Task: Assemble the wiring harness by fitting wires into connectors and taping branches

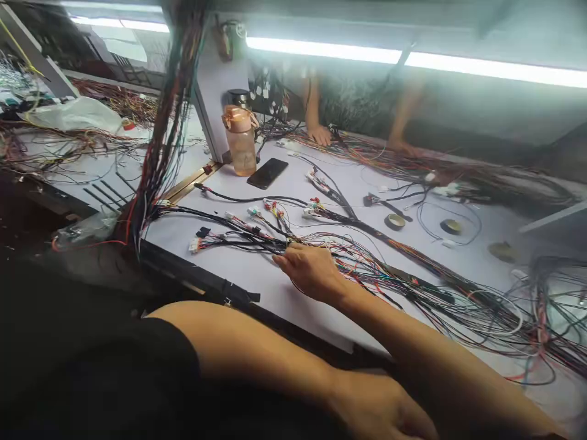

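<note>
My right hand (312, 269) is closed on a wire harness (261, 238) lying across the white table, its fingers curled over the bundle. Left of this hand, the harness branches end in small connectors, among them a white connector (195, 244) and a black connector (202, 232). Beyond it lies a second harness branch (367, 229), wrapped in black tape. My left hand (385, 403) is low at the bottom edge, below my right forearm and near the table's front edge. Its fingers are mostly out of sight, so whether it holds anything is hidden.
A peach water bottle (241, 143) and a black phone (268, 173) stand and lie at the back. Tape rolls (395, 221) rest to the right. A thick wire bundle (167, 116) hangs at left. A person's hand (320, 134) is across the table, over more wires.
</note>
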A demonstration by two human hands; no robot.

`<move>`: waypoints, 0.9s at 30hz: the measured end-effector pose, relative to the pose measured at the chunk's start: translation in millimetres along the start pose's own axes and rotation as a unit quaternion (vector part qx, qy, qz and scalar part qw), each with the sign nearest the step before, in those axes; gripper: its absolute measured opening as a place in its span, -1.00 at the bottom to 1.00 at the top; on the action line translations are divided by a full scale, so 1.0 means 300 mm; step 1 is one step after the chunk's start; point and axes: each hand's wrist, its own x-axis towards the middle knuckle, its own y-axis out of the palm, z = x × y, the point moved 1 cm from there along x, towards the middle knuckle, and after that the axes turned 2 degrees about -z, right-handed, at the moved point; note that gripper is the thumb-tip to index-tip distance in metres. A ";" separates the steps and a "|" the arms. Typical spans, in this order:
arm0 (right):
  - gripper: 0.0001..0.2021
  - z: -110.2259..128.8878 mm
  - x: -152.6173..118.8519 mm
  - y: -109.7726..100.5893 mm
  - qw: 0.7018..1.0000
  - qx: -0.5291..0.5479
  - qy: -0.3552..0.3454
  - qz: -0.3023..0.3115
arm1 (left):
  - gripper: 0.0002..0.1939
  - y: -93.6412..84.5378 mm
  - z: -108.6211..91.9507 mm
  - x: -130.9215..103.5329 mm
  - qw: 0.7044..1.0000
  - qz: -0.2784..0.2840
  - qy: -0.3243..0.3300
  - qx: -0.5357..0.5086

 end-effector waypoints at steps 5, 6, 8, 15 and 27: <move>-0.62 -0.097 0.040 0.031 0.999 -0.024 0.024 -0.022 | -0.87 -0.054 0.072 0.070 0.990 0.045 0.097 0.088; -0.64 -0.113 0.036 0.052 0.999 -0.015 0.015 -0.027 | -0.89 -0.061 0.076 0.075 0.987 0.064 0.115 0.091; -0.66 -0.133 0.028 0.092 0.999 0.005 -0.012 -0.043 | -0.92 -0.073 0.080 0.081 0.980 0.083 0.146 0.104; -0.53 -0.152 0.046 0.125 0.998 0.018 -0.034 -0.054 | -0.76 -0.102 0.078 0.084 0.955 -0.010 0.231 0.184; -0.50 -0.166 0.038 -0.074 0.978 0.105 0.034 -0.177 | -0.80 -0.211 -0.040 -0.036 0.929 -0.121 0.217 0.274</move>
